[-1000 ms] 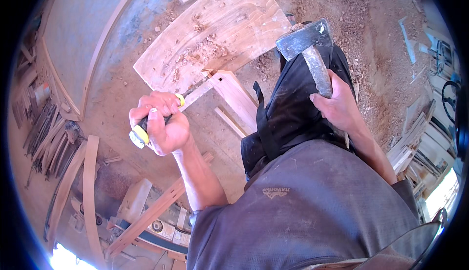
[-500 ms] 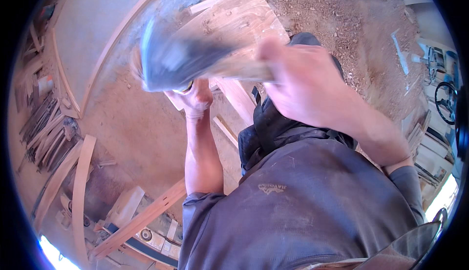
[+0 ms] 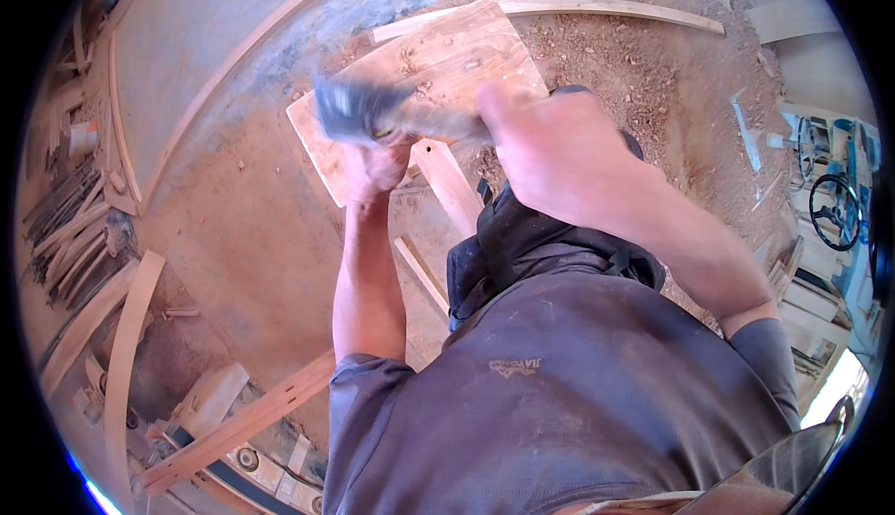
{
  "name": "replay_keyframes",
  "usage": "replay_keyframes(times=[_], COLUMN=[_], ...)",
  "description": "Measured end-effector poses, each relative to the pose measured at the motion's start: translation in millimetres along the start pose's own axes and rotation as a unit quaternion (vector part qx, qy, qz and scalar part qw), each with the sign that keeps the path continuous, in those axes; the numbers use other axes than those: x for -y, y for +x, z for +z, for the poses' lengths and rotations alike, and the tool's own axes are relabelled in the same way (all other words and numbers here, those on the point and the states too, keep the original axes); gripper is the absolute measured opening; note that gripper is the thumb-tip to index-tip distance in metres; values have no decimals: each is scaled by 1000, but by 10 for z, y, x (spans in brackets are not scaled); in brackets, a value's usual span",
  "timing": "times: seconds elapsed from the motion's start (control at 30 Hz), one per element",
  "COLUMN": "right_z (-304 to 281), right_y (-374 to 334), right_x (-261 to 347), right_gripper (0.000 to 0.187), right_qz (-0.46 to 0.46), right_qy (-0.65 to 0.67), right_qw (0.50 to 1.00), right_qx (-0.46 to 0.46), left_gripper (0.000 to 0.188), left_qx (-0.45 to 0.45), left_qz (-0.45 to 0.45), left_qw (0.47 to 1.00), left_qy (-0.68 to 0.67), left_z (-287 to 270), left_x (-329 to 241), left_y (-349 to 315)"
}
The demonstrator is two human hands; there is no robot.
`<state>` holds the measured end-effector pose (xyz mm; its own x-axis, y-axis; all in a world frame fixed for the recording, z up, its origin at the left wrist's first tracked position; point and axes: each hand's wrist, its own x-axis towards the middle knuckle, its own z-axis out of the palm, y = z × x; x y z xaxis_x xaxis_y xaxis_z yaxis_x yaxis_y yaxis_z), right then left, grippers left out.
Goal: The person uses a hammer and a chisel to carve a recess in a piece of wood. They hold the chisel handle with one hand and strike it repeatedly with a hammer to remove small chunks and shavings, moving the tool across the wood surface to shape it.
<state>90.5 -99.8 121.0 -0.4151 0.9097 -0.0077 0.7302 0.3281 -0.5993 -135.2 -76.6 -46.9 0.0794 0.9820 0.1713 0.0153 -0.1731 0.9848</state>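
Note:
My right hand is closed around the wooden handle of a hatchet, whose broad dark metal head is smeared by motion. Below that head my left hand is closed at the near side of a wide wooden board. A bit of yellow shows by its fingers, but the hatchet hides what they grip. A narrow wooden piece with a dark hole near its end runs from the board toward my lap.
Behind the board lies a long curved wooden strip. Scraps of wood are heaped at the left, near another curved strip. A reddish beam slants across the lower left. Machinery with a black handwheel stands at the right.
The hatchet head has dropped from above my left hand to close over it and the board. My left hand keeps its grip, and the view has shifted slightly.

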Motion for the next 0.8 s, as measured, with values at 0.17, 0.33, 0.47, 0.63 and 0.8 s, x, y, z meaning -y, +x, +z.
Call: replay_keyframes(times=[0.17,0.33,0.47,0.63,0.8], right_z=[95,-117,-128,320,752], right_y=[-41,-60,-179,-479,-469], right_x=[-139,6,-184,-822,-1190], right_gripper=[30,30,41,49,35], right_qz=[4,38,133,324,393], right_qy=[-70,36,118,299,434], right_qw=[995,999,983,897,801], right_qx=[73,-14,-48,45,120], left_gripper=[21,17,9,10,3], left_qx=[-28,-136,-181,54,-130], left_qz=[-37,-48,-10,150,-121], left_qw=[999,990,983,986,983], left_qy=[-14,-3,5,-41,-33], left_z=[111,201,242,362,-167], left_x=[-41,-236,-215,-1317,-904], left_y=[30,28,-67,250,429])
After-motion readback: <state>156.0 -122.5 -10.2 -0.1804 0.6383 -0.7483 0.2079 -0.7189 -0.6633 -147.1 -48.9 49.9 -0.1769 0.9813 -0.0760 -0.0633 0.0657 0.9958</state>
